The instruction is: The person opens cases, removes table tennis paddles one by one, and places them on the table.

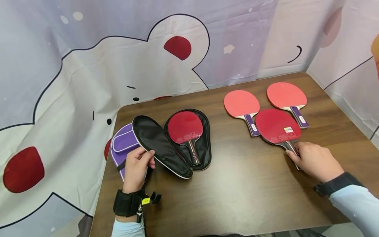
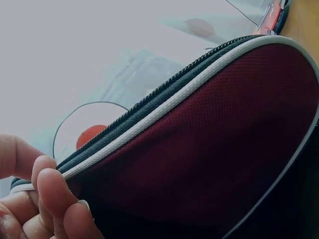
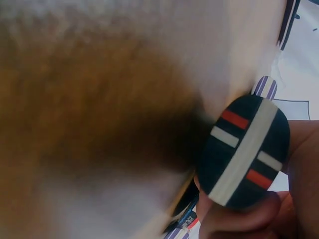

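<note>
My left hand pinches the white-edged rim of the raised lid of a black-lined table tennis paddle case. In the left wrist view, the lid's outer face is dark red with white piping and an unzipped zipper edge. Inside the case lies a dark red paddle, its handle toward me. Over on the right, my right hand grips the handle of another dark red paddle with a small label. The striped butt of that handle shows in the right wrist view between the fingers.
A purple case with white trim lies partly under the raised lid. Two lighter red paddles with purple handles, one at the back middle and one at the back right, lie beyond the held paddle. A patterned cloth borders the wooden table.
</note>
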{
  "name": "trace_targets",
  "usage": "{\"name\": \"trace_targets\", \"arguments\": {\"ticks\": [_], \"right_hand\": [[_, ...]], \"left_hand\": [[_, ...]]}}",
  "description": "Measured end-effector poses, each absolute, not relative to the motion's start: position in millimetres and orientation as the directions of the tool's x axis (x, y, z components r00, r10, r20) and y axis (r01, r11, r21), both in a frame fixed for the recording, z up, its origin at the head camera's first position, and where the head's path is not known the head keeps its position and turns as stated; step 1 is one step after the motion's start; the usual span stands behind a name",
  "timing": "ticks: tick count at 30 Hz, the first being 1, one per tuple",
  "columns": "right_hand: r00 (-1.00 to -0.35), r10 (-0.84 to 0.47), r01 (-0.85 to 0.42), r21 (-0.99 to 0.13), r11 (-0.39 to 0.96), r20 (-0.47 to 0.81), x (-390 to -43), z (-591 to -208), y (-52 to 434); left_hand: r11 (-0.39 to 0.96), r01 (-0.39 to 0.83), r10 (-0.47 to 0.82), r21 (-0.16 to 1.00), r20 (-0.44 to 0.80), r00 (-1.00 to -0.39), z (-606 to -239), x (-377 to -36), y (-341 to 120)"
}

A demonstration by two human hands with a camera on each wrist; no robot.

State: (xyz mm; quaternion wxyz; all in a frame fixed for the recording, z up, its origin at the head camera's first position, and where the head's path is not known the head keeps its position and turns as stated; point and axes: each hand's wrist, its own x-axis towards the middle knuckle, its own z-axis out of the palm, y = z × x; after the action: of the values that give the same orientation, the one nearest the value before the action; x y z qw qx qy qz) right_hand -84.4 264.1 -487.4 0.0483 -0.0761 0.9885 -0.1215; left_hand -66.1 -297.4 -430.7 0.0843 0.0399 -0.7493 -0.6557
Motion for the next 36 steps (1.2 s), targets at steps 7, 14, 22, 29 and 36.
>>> {"name": "trace_targets", "arguments": {"ticks": [7, 14, 22, 29, 36], "right_hand": [[-0.983, -0.151, -0.122, -0.252, 0.960, -0.102, -90, -489, 265], [-0.987, -0.137, -0.114, -0.225, 0.968, -0.088, -96, -476, 252], [-0.935, -0.329, -0.354, -0.382, 0.854, 0.130, -130, -451, 136], [-0.815, -0.578, -0.556, -0.326, 0.764, 0.035, -150, -469, -2], [-0.820, -0.572, -0.549, -0.279, 0.788, -0.002, -152, -474, -57]], "left_hand": [[0.227, 0.065, -0.126, 0.972, 0.095, -0.987, -428, -67, -303], [0.277, 0.083, -0.067, 0.957, 0.106, -0.992, -425, -70, -310], [0.275, 0.095, -0.004, 0.957, 0.100, -0.995, -425, -72, -310], [0.265, 0.090, -0.007, 0.960, 0.096, -0.995, -424, -69, -310], [0.294, 0.125, 0.024, 0.948, 0.123, -0.992, -416, -64, -314]]}}
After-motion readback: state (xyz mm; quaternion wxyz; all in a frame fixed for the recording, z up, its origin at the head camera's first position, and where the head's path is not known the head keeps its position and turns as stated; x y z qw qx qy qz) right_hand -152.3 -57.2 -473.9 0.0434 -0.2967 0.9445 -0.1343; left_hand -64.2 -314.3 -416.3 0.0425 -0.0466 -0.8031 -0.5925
